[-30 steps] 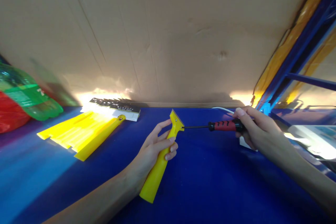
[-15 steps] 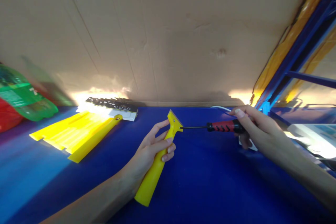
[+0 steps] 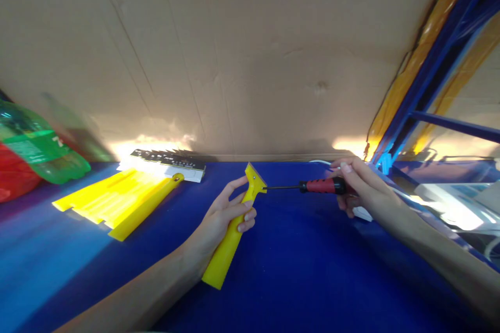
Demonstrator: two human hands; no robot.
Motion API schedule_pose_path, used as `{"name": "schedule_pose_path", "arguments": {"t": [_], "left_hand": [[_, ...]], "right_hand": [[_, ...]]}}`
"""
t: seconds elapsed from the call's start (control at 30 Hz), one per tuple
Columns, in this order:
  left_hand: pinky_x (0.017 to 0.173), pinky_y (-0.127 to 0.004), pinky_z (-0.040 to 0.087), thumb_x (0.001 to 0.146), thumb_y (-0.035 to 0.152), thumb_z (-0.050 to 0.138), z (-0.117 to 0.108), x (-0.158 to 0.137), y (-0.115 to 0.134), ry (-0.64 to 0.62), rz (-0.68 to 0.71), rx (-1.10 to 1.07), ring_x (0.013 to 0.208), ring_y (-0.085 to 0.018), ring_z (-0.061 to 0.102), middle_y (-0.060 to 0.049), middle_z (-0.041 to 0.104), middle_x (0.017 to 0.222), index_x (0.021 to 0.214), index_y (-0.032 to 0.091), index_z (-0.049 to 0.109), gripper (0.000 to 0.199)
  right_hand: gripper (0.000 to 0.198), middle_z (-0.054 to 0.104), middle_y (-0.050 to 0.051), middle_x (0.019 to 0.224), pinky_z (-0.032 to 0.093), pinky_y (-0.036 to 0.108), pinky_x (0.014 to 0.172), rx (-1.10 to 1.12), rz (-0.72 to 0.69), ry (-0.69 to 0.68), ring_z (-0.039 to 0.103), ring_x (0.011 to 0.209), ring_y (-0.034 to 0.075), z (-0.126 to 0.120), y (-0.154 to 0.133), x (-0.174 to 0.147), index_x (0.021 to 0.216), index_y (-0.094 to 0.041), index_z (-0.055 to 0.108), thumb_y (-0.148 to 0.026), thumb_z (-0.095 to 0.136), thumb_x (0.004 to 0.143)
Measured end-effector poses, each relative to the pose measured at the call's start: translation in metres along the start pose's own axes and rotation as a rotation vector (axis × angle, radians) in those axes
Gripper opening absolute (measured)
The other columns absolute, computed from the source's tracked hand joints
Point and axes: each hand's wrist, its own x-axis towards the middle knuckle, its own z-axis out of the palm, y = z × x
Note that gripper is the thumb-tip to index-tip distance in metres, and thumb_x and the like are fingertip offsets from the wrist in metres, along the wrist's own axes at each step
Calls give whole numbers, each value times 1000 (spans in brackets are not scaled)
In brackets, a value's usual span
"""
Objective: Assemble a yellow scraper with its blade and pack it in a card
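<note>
My left hand is closed round the yellow handle of a scraper. The scraper's angled head points up and away, with a small screw showing on it. My right hand grips the end of a screwdriver with a red and black handle. Its dark shaft lies nearly level, and the tip meets the right side of the scraper head. Whether the tip sits in a screw there I cannot tell. To the left, several more yellow scrapers lie side by side, their heads by black and white printed packaging.
A green bottle and something red stand at the far left of the blue table surface. Cardboard rises behind. A blue metal frame is at the right. Under my right hand lies a small white object.
The view has shifted slightly. Both hands still hold the scraper and the screwdriver, with the tip at the scraper head; my right fingers have changed position a little on the handle.
</note>
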Motion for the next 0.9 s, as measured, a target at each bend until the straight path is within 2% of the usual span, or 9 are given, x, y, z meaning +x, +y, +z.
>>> {"name": "schedule_pose_path", "arguments": {"t": [0.1,0.27,0.4,0.5,0.6,0.67,0.77,0.83,0.9], "left_hand": [[47,-18,25,75,10,83,-3,2,4,18,-23,-12,50,-5,47,5,57,72,129,21,47,65],[47,-18,26,75,10,83,-3,4,1,-8,-5,-11,50,-4,45,5,57,74,127,22,50,63],[45,-18,24,76,12,82,0,0,-2,-31,8,8,48,-4,44,4,58,75,127,21,50,60],[46,-18,25,80,11,79,1,-3,1,-10,-33,39,47,-3,43,4,60,75,129,21,47,59],[47,-18,26,81,10,77,0,-3,4,3,-61,46,46,-3,43,5,59,73,131,21,43,61],[47,-18,25,80,10,77,0,-4,5,-2,-66,38,46,-3,42,6,58,71,132,21,44,63],[47,-19,23,80,12,79,3,-5,3,-10,-68,18,46,-3,42,5,57,72,132,20,47,62],[46,-19,23,79,12,81,4,-5,1,-13,-60,4,47,-3,42,4,58,75,130,20,50,59],[46,-19,24,80,12,81,5,-3,0,-13,-61,-13,48,-3,44,2,60,77,128,21,52,57]], "right_hand": [[55,68,5,109,55,30,46,172,-58,-152,68,63,17,-4,1,2,120,-29,51,-49,81,78],[37,57,-8,57,40,23,36,39,-122,-128,54,38,13,-5,2,5,108,-26,50,-54,68,91],[43,51,-9,48,29,22,29,-140,-37,55,41,26,9,-4,4,7,97,-24,57,-66,54,94],[45,70,0,81,48,26,37,-12,-3,-16,65,47,15,-7,5,5,112,-25,57,-63,65,89],[58,71,7,114,61,32,53,134,-61,-168,74,72,20,-10,1,3,126,-28,50,-52,79,81],[50,73,2,88,57,28,51,61,-106,-184,69,60,16,-11,-2,1,123,-26,50,-52,74,87],[39,56,-7,52,41,23,37,-125,-96,-40,49,35,10,-8,-5,1,105,-24,54,-61,59,96],[43,54,-7,50,37,23,34,-191,-63,42,43,31,9,-8,-6,1,98,-23,56,-67,52,96],[44,63,-3,62,45,26,38,-136,-47,18,55,40,13,-11,-5,2,105,-24,59,-67,55,94]]}}
